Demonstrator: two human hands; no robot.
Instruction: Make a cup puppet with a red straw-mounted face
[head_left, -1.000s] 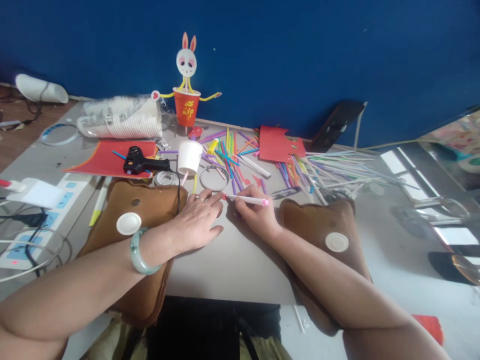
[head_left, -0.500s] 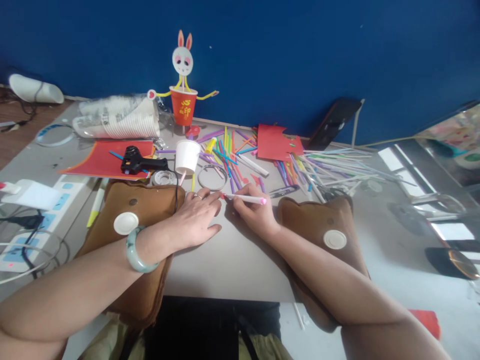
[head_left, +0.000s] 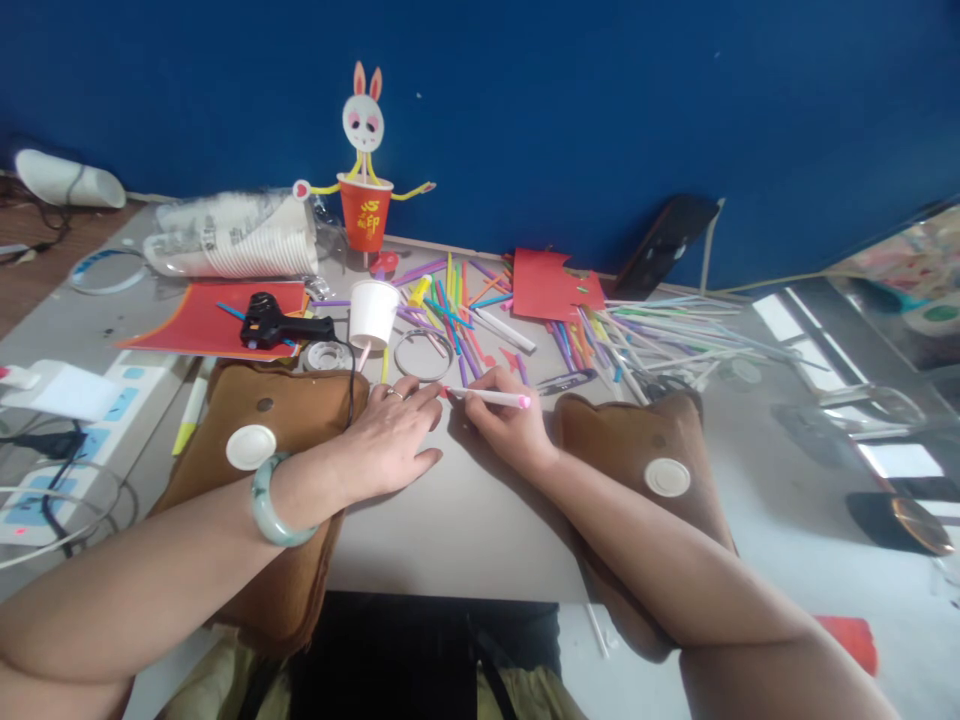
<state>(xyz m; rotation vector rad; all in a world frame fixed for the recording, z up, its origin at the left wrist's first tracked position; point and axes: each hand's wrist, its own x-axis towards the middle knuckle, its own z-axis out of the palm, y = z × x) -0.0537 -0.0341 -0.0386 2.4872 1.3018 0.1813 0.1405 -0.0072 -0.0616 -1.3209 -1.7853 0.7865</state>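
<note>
In the head view my right hand [head_left: 510, 425] grips a white marker pen with a pink end [head_left: 499, 398]. The pen lies nearly level, its tip pointing left at a small red piece [head_left: 443, 392]. My left hand [head_left: 394, 435] rests on the table with its fingers stretched out and lying flat; the fingertips touch or nearly touch the red piece, partly covering it. Just beyond that hand are a white paper cup [head_left: 373, 315] on a stick and a metal ring-shaped loop [head_left: 424, 355].
A cup rabbit figure [head_left: 366, 200] stands at the back. A black glue gun [head_left: 281, 325] lies on red paper. Coloured sticks [head_left: 457, 310], a red paper sheet [head_left: 551, 285] and a utility knife [head_left: 566, 382] lie beyond my hands. Brown cushions [head_left: 622, 440] are under my arms.
The whole view has shifted very slightly. Both hands, the pen and the red piece keep the same positions relative to one another.
</note>
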